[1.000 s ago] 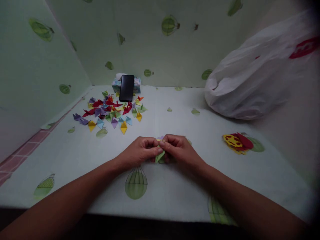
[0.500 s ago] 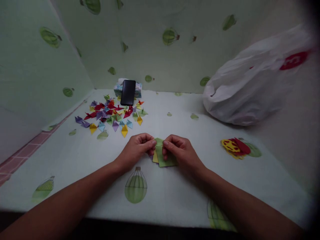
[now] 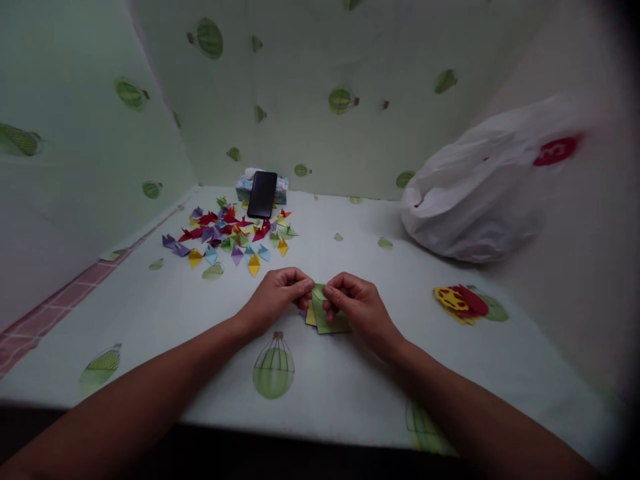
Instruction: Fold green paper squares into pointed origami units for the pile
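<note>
Near the middle of the table, my left hand and my right hand face each other, both pinching a small piece of folded green paper between thumbs and fingertips. Beneath it lies a small fanned stack of paper squares, with a green square uppermost and a yellow square showing at its left. A sliver of purple peeks out at the stack's edge. My right hand hides part of the stack, and the fingers cover much of the folded piece.
Several colourful folded paper figures lie heaped at the back left. Behind them a black phone leans on a tissue box. A white plastic bag stands at the back right, with red and yellow cut-out pieces in front of it.
The camera view has tilted and shifted slightly, so the background sits lower. Both hands still pinch the green paper in nearly the same place, the right a little closer to the left.
</note>
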`<state>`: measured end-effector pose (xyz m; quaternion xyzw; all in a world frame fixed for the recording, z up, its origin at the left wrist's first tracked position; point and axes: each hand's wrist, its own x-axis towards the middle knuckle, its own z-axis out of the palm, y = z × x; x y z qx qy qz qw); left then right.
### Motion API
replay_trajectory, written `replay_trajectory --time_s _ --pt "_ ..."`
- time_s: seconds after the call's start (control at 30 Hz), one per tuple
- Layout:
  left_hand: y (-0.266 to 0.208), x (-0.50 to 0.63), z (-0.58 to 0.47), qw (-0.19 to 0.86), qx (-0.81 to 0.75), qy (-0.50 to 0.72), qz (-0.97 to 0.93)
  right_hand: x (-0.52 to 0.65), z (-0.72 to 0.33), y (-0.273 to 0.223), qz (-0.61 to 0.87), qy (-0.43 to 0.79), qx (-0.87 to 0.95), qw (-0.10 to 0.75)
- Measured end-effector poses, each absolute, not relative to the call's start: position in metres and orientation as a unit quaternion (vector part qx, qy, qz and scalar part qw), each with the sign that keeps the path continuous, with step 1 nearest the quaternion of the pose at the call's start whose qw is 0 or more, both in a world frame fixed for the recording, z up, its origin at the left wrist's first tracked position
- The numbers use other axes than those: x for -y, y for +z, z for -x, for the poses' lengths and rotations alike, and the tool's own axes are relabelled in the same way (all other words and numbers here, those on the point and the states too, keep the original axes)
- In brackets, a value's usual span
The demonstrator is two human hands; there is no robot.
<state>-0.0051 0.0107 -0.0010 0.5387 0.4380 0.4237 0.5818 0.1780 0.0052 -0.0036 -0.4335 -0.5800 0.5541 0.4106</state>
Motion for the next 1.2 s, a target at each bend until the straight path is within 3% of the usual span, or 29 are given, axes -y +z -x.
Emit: replay_trajectory --time_s 0.13,0.3,0.67,0.9,1.2 --pt "-0.004 -0.012 0.003 0.554 -0.453 0.474 -0.513 -0.008 -0.177 -0.010 0.435 0.556 0.539 0.459" --pt "-0.008 -0.003 -0.009 0.592 -0.427 0.445 -0.519 -0.002 -0.170 -0.014 0.420 0.557 0.530 0.482" --pt "-0.006 -0.001 -0.005 0.478 -0.441 0.481 -0.588 0.007 -0.166 -0.004 0.376 0.629 0.543 0.410" --pt "-0.006 0.000 -0.008 0.509 -0.418 0.475 -0.584 0.008 -0.165 -0.006 0.381 0.607 0.526 0.457" --pt "-0.003 -0.005 -0.001 0.519 -0.408 0.431 -0.615 0.002 -0.168 -0.010 0.353 0.607 0.578 0.415"
